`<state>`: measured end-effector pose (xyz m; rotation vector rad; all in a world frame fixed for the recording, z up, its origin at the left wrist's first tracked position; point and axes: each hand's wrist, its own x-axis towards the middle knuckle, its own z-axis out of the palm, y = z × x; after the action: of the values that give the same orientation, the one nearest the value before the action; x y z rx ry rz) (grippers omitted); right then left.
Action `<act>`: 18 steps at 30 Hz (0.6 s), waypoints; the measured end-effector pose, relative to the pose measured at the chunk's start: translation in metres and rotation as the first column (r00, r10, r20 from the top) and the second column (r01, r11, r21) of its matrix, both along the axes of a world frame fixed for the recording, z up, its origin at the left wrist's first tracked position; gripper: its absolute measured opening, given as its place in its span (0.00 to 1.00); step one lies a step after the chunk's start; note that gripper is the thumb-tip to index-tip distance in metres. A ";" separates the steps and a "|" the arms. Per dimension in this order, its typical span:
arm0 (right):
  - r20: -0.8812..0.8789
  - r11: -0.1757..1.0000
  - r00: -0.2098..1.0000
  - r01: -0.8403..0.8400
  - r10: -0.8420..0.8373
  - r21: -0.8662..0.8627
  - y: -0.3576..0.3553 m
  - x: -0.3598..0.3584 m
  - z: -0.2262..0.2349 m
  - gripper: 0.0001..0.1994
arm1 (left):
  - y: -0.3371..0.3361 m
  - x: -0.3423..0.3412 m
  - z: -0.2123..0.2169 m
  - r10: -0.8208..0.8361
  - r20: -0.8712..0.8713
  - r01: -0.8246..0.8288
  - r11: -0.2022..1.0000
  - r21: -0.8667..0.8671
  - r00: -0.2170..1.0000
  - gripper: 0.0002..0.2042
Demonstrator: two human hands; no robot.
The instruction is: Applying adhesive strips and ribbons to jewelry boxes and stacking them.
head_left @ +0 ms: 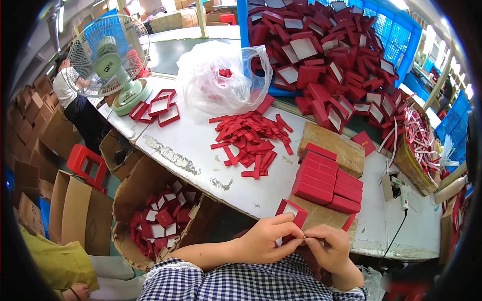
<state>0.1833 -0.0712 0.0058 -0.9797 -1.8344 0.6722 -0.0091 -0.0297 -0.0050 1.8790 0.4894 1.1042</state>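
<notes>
My left hand [268,239] and my right hand [329,247] meet at the near edge of the table, thumbs and fingertips pinched together. Whatever they hold between the tips is too small to make out. Just beyond my left fingers lies an open red box [299,214] with a white inside, partly covered by that hand; whether the hand touches it I cannot tell. Past my hands, closed red boxes [316,176] are stacked in rows on a brown surface. A heap of short, flat red strips [246,139] lies loose on the white table [198,158].
Behind stands a blue crate [244,30] overflowing with red boxes. A clear plastic bag [208,83], fan [111,65] and brown taped block [334,148] are on the table. Left below is a carton [133,195] of box parts; a person in yellow [60,263] is beside it.
</notes>
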 end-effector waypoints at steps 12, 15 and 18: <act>0.164 0.998 0.986 0.049 -0.042 -0.039 -0.013 0.014 0.001 0.07 | -0.003 0.011 0.002 0.010 -0.160 -0.001 0.998 0.056 0.987 0.06; 0.117 0.993 0.993 0.022 -0.008 -0.114 -0.002 0.012 -0.005 0.07 | -0.001 0.006 0.003 0.011 -0.243 -0.025 0.998 -0.054 0.970 0.05; -0.009 0.977 0.997 0.077 -0.080 -0.197 -0.008 0.018 -0.007 0.07 | -0.003 0.016 0.007 -0.013 -0.233 -0.017 0.992 -0.127 0.973 0.05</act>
<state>0.2011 -0.0793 -0.0015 -1.1655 -1.7283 0.8227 0.0065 -0.0324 0.0017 1.9034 0.6789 0.8359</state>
